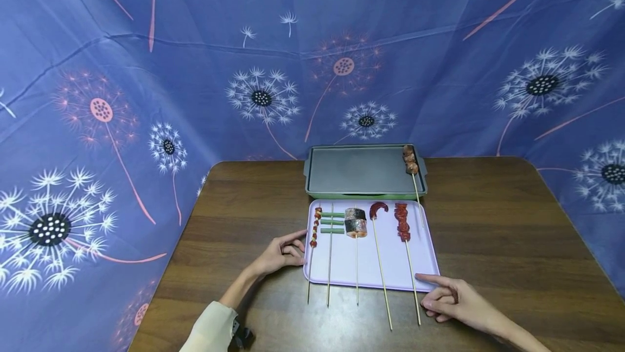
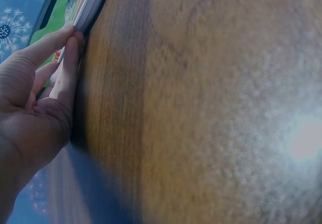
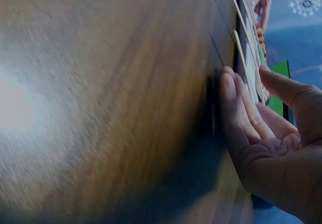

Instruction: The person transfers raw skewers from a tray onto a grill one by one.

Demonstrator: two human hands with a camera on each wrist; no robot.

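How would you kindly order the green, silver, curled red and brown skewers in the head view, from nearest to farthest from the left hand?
From the left hand:
1. Green skewer, on the tray's left side.
2. Silver skewer, near mid-tray.
3. Curled red skewer, right of the tray's middle.
4. Brown skewer, its chunks at the griddle's right end.

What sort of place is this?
Probably a small staged corner, not a working kitchen: dandelion-print cloth hangs behind a wooden table holding a griddle and a tray of skewers.
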